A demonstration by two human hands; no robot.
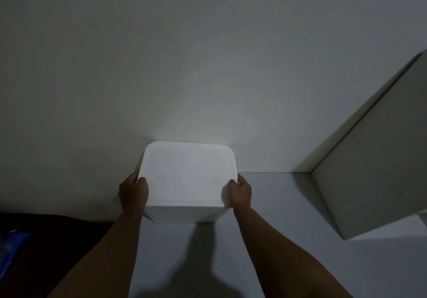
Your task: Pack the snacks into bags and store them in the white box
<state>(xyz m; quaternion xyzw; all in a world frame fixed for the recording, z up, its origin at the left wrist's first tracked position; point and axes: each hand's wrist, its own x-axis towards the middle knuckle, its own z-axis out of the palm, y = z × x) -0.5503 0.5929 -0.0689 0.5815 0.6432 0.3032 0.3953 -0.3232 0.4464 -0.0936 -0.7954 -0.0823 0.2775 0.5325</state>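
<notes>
Against a dim wall (208, 55), both hands grip the white box (188, 175), seemingly on a pale surface (277, 205).

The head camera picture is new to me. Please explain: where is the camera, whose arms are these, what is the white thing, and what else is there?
There is no machine here. A person wears one wide-angle camera on the head, looking forward and down, so the two bare arms entering from the bottom are that person's own. The left hand and the right hand grip the two sides of a white box, with the thumbs curled over its top edge. The top looks closed and flat, so I cannot see what is inside. The box is at a white surface in front of a plain wall. A white cabinet door stands open at the right. At the far left lies something dark, with a blue object on it, too dim to name.
</notes>
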